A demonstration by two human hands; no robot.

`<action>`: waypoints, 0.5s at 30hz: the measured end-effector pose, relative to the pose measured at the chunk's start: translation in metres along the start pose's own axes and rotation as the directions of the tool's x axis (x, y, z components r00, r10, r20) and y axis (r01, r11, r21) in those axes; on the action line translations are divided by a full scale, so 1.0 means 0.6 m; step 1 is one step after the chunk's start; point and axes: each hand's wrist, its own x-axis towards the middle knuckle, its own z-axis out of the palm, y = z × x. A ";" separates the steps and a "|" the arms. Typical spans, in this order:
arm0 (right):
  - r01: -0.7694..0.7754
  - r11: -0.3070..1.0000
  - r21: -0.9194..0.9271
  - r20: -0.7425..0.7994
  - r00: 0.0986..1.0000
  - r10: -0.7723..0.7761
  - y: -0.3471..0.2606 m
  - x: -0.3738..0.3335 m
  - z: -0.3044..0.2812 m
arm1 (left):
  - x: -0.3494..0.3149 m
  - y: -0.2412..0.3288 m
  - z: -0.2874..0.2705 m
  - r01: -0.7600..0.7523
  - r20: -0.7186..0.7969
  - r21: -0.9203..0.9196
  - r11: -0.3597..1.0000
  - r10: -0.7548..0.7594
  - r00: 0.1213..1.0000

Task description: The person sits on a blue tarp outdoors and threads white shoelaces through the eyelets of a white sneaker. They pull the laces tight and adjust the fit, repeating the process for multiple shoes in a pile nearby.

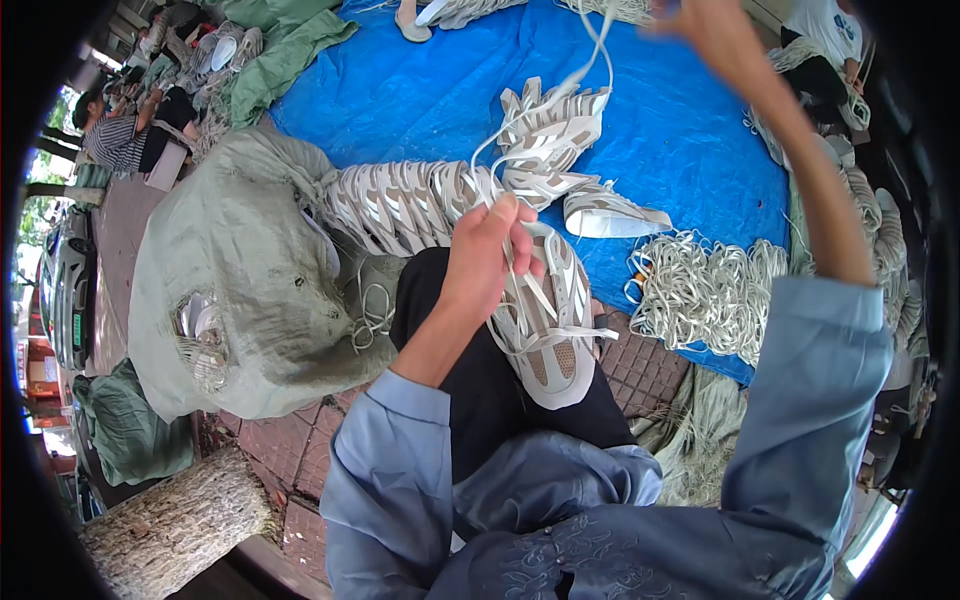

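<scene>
Currently the left grip [488, 252] pinches lace [578, 74] over the shoe [556, 345] just below it; whether the blurred right grip [708, 32], farther up rightward, holds anything, I cannot tell. Lacing seems in hand; slack probably calls for pulling snug.

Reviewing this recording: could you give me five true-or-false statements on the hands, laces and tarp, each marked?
1. The left hand grips a white lace over a sneaker upper. True.
2. The right hand is raised near the picture's top edge. True.
3. The sneaker upper's toe points toward the picture's top edge. False: it points toward the bottom edge.
4. A tangled lace pile lies right of that sneaker upper. True.
5. A green tarp lies beneath that pile. False: a blue tarp does.
</scene>
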 end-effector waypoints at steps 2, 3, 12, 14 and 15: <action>-0.032 0.995 0.096 0.381 0.925 -0.007 -0.025 -0.143 0.084 | 0.030 -0.010 -0.014 0.003 -0.072 -0.113 0.994 -0.011 0.997; -0.338 0.916 0.217 0.655 0.746 0.120 -0.046 -0.224 0.116 | 0.038 -0.016 -0.023 0.030 -0.106 -0.128 0.991 -0.044 0.993; -0.429 0.852 0.300 0.487 0.837 0.250 -0.048 -0.441 0.285 | 0.048 -0.042 -0.058 0.097 -0.143 -0.111 0.989 -0.112 0.983; -0.329 0.896 0.298 0.390 0.899 0.200 -0.043 -0.441 0.291 | 0.045 -0.041 -0.061 0.095 -0.157 -0.082 0.992 -0.107 0.982; -0.313 0.906 0.286 0.361 0.911 0.201 -0.042 -0.441 0.292 | 0.043 -0.041 -0.062 0.094 -0.149 -0.084 0.992 -0.106 0.983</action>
